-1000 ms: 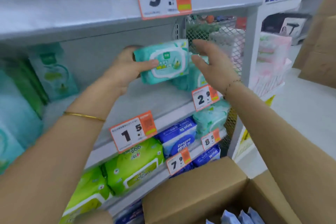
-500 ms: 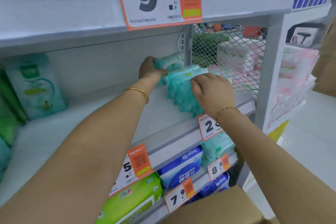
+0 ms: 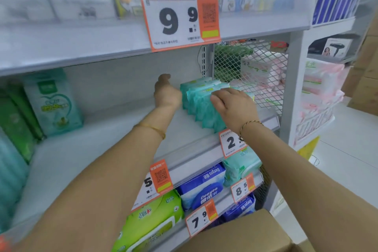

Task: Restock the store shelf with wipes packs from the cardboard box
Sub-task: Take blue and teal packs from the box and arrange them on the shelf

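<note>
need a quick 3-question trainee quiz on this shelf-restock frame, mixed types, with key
1. True or false: the teal wipes packs stand in a row beside the mesh panel.
2. The right hand: A) rests on the packs; B) holds a bottle; C) hangs below the shelf.
3. What price shows on the big tag on the upper shelf?
Key: 1 true; 2 A; 3 9.9

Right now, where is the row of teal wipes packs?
Head view, right of centre: the teal wipes packs stand at the right end of the middle shelf beside the mesh panel, left hand at their left, right hand on top.
</note>
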`<state>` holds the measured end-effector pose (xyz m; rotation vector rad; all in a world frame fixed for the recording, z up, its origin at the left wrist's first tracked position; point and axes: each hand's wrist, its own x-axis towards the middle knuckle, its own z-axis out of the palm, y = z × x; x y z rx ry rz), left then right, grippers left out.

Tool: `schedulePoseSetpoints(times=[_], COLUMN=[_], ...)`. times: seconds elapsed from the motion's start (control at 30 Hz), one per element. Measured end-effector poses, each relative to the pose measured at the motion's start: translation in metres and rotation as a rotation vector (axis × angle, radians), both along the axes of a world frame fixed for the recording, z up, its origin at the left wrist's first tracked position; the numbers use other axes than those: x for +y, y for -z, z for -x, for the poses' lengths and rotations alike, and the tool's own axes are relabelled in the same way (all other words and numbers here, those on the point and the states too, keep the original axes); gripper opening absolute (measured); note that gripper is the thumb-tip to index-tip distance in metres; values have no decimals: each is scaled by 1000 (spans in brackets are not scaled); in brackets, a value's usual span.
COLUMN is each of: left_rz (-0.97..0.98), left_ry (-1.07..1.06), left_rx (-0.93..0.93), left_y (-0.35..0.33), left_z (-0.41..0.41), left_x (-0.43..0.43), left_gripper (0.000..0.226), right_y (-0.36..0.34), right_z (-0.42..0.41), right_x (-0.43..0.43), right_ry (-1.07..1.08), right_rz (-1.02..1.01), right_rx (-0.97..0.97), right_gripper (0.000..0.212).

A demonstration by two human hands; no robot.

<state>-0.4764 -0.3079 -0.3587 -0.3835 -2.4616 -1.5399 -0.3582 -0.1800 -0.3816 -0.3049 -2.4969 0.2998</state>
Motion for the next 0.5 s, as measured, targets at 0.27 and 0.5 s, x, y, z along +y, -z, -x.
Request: schedulePoseSetpoints(times=[0.27,0.5], left_rz=[-117,595], left_ry=[541,762], left_rx=[-62,-367], left_y=[90,228], left_z=[-229,-258], left_x=[-58,-108], left_gripper=[37,28], right_y=[63,253], right_z=[-140,-237], right_x=[-38,-92], right_ry=[-29,-38], right_rz=[258,362], right_rx=[583,-320], right_gripper=[26,27])
